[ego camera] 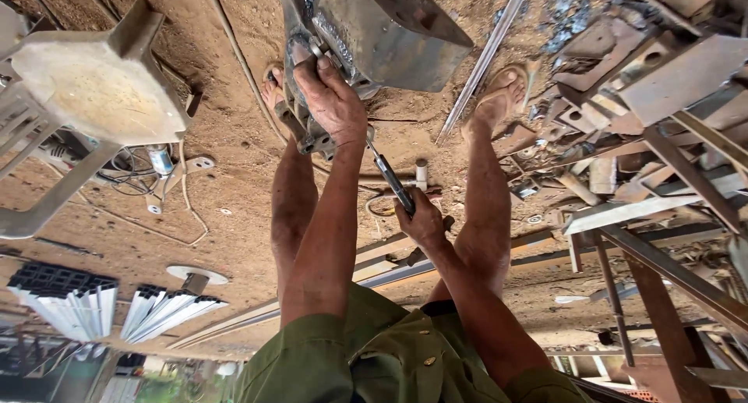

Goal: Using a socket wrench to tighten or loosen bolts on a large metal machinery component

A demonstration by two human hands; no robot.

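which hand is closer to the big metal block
Left. The left hand grips the metal block at its lower edge. The right hand is lower in the picture, apart from it, fingers closed round a dark-handled tool.

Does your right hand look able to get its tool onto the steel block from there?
Probably yes. The right hand has its grip on a dark-handled tool whose shaft already points up to just below the left hand, which clasps the steel block at its edge. Nothing lies between them.
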